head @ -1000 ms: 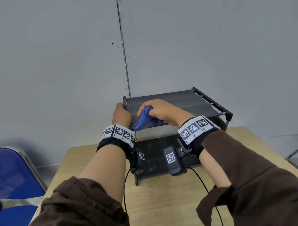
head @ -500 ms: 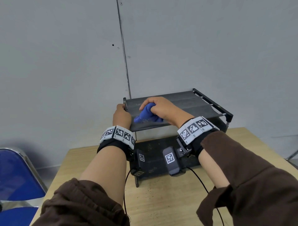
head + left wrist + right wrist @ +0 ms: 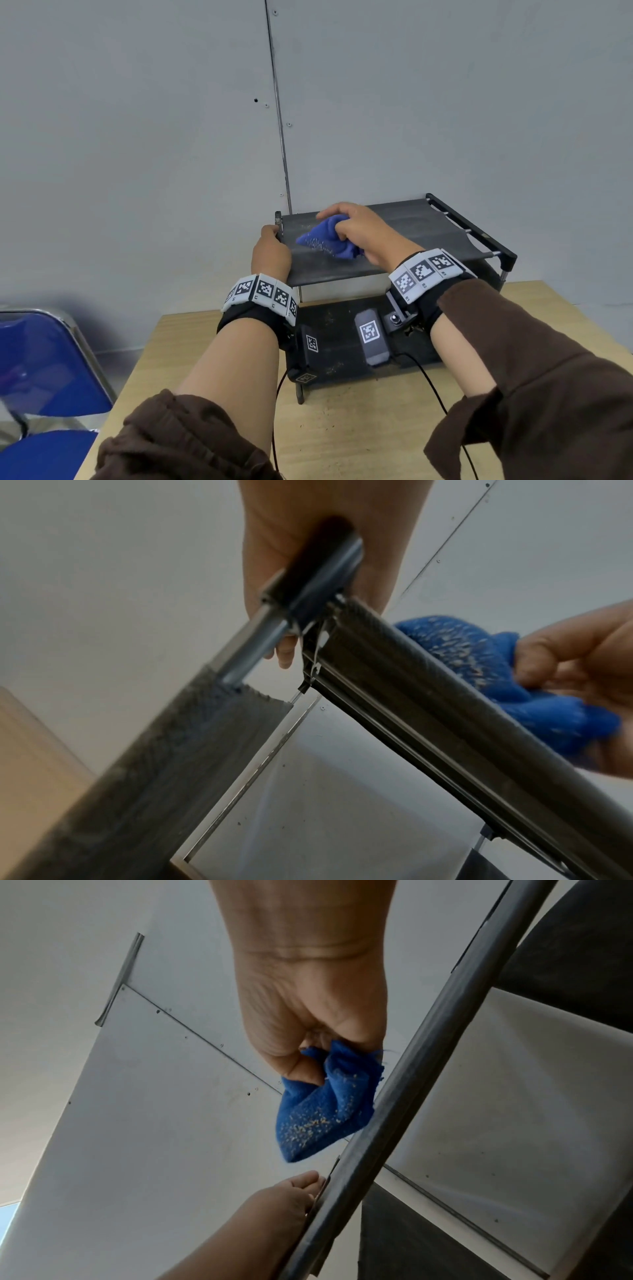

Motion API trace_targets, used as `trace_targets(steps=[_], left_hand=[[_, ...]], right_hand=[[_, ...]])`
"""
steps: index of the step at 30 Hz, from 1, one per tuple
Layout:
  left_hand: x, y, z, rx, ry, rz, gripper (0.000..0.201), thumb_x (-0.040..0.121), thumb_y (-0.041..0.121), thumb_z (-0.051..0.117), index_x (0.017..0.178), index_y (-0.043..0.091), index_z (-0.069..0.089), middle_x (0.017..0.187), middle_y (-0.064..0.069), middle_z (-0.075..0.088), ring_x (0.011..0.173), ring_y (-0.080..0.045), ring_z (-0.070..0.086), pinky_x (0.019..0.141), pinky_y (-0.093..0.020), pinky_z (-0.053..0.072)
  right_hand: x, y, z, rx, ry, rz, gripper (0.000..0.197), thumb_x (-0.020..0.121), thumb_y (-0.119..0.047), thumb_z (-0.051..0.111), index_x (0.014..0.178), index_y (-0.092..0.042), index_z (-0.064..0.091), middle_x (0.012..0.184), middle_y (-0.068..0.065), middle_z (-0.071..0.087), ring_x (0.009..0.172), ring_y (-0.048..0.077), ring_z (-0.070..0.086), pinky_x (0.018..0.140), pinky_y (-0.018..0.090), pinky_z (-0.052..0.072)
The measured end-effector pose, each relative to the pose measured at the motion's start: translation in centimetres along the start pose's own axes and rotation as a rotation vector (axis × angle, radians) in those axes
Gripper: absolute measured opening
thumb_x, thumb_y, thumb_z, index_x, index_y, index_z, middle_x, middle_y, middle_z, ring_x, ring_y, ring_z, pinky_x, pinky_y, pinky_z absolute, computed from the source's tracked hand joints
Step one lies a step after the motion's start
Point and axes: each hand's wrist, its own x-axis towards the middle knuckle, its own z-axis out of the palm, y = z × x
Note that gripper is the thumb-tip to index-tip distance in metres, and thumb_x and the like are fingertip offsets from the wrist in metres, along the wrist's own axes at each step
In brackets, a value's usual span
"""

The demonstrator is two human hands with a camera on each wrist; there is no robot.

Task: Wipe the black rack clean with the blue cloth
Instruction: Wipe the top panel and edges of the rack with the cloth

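Observation:
A two-tier black rack (image 3: 428,233) stands on the wooden table against the grey wall. My right hand (image 3: 356,229) grips a bunched blue cloth (image 3: 325,241) on the left part of the top shelf; the cloth (image 3: 329,1104) is speckled with pale crumbs. My left hand (image 3: 270,250) grips the rack's near-left corner post (image 3: 308,582), fingers curled round it. Fine dust lies on the top shelf near the cloth, and the lower shelf (image 3: 335,329) shows dusty patches.
The wooden table (image 3: 359,428) extends toward me in front of the rack. A blue chair (image 3: 41,370) with a metal frame stands at the left, off the table. The grey panelled wall (image 3: 411,102) rises directly behind the rack.
My right hand has moved the blue cloth from the front edge of the top shelf back toward the wall. The left hand has kept its hold on the corner post.

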Motion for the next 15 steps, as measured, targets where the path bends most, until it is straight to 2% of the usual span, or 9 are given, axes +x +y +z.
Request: trace_targets(steps=[3, 5, 8, 9, 12, 14, 15], left_hand=[[0.2, -0.2, 0.1, -0.005, -0.011, 0.005, 0.046, 0.091, 0.000, 0.031, 0.133, 0.014, 0.043, 0.129, -0.014, 0.056, 0.114, -0.032, 0.054, 0.086, -0.033, 0.042], [0.5, -0.2, 0.1, -0.013, -0.018, 0.000, 0.045, 0.091, 0.001, 0.032, 0.133, 0.014, 0.043, 0.131, -0.012, 0.055, 0.115, -0.031, 0.053, 0.084, -0.030, 0.040], [0.9, -0.1, -0.2, -0.011, -0.021, -0.009, 0.045, 0.091, 0.000, 0.033, 0.133, 0.012, 0.044, 0.133, -0.011, 0.054, 0.120, -0.030, 0.051, 0.084, -0.027, 0.036], [1.0, -0.1, -0.3, -0.013, -0.021, -0.008, 0.045, 0.091, 0.000, 0.034, 0.133, 0.012, 0.045, 0.134, -0.011, 0.054, 0.121, -0.029, 0.051, 0.084, -0.026, 0.036], [1.4, 0.1, -0.5, -0.050, -0.006, -0.005, 0.041, 0.089, 0.002, 0.040, 0.128, 0.010, 0.047, 0.133, -0.008, 0.054, 0.119, -0.026, 0.052, 0.086, -0.024, 0.037], [1.8, 0.3, -0.4, -0.077, 0.012, -0.011, 0.039, 0.088, 0.003, 0.044, 0.127, 0.009, 0.048, 0.132, -0.007, 0.055, 0.117, -0.025, 0.053, 0.087, -0.025, 0.038], [2.1, 0.3, -0.3, -0.081, 0.022, -0.017, 0.040, 0.087, 0.003, 0.045, 0.127, 0.009, 0.047, 0.133, -0.007, 0.055, 0.117, -0.025, 0.053, 0.088, -0.025, 0.038]], right_hand=[[1.5, 0.1, -0.3, 0.027, 0.068, -0.026, 0.059, 0.077, 0.009, 0.036, 0.116, -0.026, 0.063, 0.111, 0.005, 0.054, 0.083, 0.019, 0.057, 0.065, 0.029, 0.050], [2.4, -0.2, -0.4, 0.015, 0.089, -0.030, 0.058, 0.077, 0.011, 0.035, 0.114, -0.024, 0.064, 0.112, 0.005, 0.053, 0.085, 0.020, 0.057, 0.064, 0.027, 0.050], [4.0, -0.6, -0.3, 0.002, 0.138, -0.013, 0.053, 0.079, 0.012, 0.032, 0.105, -0.019, 0.066, 0.112, 0.007, 0.056, 0.073, 0.018, 0.056, 0.044, 0.018, 0.046], [4.6, -0.7, -0.2, 0.006, 0.156, -0.006, 0.052, 0.080, 0.011, 0.031, 0.105, -0.018, 0.066, 0.111, 0.008, 0.056, 0.067, 0.018, 0.055, 0.041, 0.018, 0.044], [6.5, -0.9, -0.1, -0.014, 0.201, -0.007, 0.046, 0.084, 0.008, 0.033, 0.110, -0.015, 0.064, 0.106, 0.006, 0.054, 0.061, 0.025, 0.057, 0.050, 0.028, 0.051], [7.7, -0.7, -0.1, -0.093, 0.221, -0.027, 0.043, 0.085, 0.005, 0.036, 0.112, -0.015, 0.063, 0.106, 0.007, 0.057, 0.067, 0.028, 0.059, 0.061, 0.037, 0.056], [8.3, -0.5, -0.1, -0.143, 0.221, -0.036, 0.042, 0.085, 0.004, 0.037, 0.113, -0.014, 0.062, 0.108, 0.008, 0.059, 0.071, 0.027, 0.059, 0.063, 0.037, 0.056]])
